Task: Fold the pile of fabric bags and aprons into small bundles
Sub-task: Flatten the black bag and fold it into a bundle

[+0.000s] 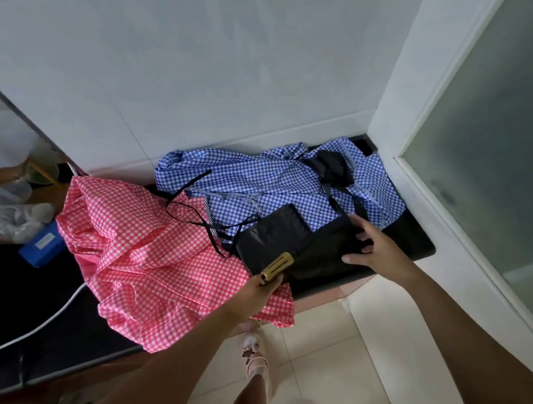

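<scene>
Standing over pink gingham cloth [151, 257] heaped left of the left hand [262, 289], with blue gingham cloth [260, 183] rumpled beyond both hands. Holding a thin black bag [272, 236] between them: likely light, limp, slippery, best taken by its edges. Pinching its tan tab [282, 261] with the left, gripping its edge in the curled right hand [380, 248], both arms outstretched.

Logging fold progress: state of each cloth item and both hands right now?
black bag: partly folded, lying flat
left hand: pinches bag's gold tab
right hand: grips bag's right edge
pink cloth: unfolded, crumpled, overhanging counter edge
blue cloth: unfolded, crumpled
</scene>
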The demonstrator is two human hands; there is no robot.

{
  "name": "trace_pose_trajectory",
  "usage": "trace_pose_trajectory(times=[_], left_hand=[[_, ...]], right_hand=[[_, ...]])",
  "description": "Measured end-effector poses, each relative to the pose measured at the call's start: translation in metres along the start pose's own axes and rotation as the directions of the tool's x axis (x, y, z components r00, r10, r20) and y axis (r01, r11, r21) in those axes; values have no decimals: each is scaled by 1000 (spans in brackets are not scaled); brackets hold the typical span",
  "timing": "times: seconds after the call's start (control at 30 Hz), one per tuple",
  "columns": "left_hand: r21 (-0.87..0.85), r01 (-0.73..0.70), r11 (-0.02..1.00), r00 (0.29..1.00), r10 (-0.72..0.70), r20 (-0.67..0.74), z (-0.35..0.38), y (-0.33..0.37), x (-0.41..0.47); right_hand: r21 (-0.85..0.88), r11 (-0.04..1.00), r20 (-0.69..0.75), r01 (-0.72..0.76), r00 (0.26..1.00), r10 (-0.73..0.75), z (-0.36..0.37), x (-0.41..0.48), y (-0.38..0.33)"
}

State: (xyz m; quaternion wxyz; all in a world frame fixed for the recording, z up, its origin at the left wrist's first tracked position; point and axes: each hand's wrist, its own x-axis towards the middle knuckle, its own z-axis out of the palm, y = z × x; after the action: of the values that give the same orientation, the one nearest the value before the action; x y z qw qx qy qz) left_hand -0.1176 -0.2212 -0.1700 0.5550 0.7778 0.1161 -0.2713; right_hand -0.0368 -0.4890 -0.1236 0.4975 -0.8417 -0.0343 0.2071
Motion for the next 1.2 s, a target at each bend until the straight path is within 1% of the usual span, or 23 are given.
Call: trace_pose_trajectory(times=[0.13,0.17,0.23,0.3,0.33,0.4,0.47,0.5,0.53,0.57,0.6,0.63,0.67,0.7,0.73,0.77,0.8,0.87,0.9,0.97,1.07,1.13,1.2], left_hand=[[-95,40,995,998,-36,43,-15,1,5],[-178,44,983,998,-36,48,-20,0,7],[-377,55,925,998,-47,31,-30,-6,17],[-529,52,847,998,-66,-8,-37,-7,22],[-569,60,820,996,-84,-15,-39,-7,24],[-575,116,810,992,-127,22,-44,-7,27],[-541,164,825,987,-135,92,-47,-8,31],[-512,189,838,982,-149,118,-49,-6,30],[-473,214,855,976,-172,131,-50,-4,31],[-424,226,877,973,-184,137,-51,-2,32],[-377,231,897,972,-197,127,-51,-1,33],[-339,234,911,972,-208,114,-51,0,36],[-301,239,923,971,-219,100,-52,2,38],[-251,244,937,970,-229,88,-53,4,39],[-177,251,951,967,-239,87,-54,7,38],[-88,251,964,965,-242,98,-56,10,38],[9,244,970,963,-243,118,-59,13,37],[156,262,952,952,-282,118,-68,17,29],[175,294,939,945,-313,93,-74,18,25],[92,377,922,926,-379,4,-91,8,18],[-160,442,882,874,-464,-142,-112,0,13],[-266,394,880,858,-456,-238,-117,3,16],[-334,334,881,855,-433,-285,-113,14,23]], right_hand=[[9,1000,76,-28,997,27,8,41,-19],[11,999,120,-42,992,40,11,50,-22],[-63,997,178,-40,983,51,18,67,-28],[-171,984,157,-47,985,74,25,80,-30],[-215,976,124,-45,990,73,27,84,-30],[-310,950,89,-21,995,51,34,94,-29],[-454,891,63,-23,996,58,41,99,-30],[-511,859,6,-36,999,45,44,100,-30],[-540,841,-89,-38,996,-13,47,99,-29],[-545,838,-195,5,972,-133,52,96,-28],[-551,826,-249,116,922,-295,59,91,-28],[-561,786,-225,259,867,-446,68,85,-29],[-571,722,-128,390,827,-547,77,77,-30],[-577,659,24,483,816,-578,88,71,-28],[-582,614,181,533,821,-542,99,63,-27],[-589,599,304,543,835,-458,108,58,-24],[-601,603,378,525,851,-364,113,55,-19],[-592,647,433,481,867,-248,119,56,-11],[-565,683,428,463,872,-237,118,57,-10],[-493,754,385,434,886,-259,119,57,-7],[-456,793,339,403,903,-264,117,54,-1],[-464,791,335,398,906,-260,118,52,1],[-471,786,338,401,905,-259,119,50,0]])
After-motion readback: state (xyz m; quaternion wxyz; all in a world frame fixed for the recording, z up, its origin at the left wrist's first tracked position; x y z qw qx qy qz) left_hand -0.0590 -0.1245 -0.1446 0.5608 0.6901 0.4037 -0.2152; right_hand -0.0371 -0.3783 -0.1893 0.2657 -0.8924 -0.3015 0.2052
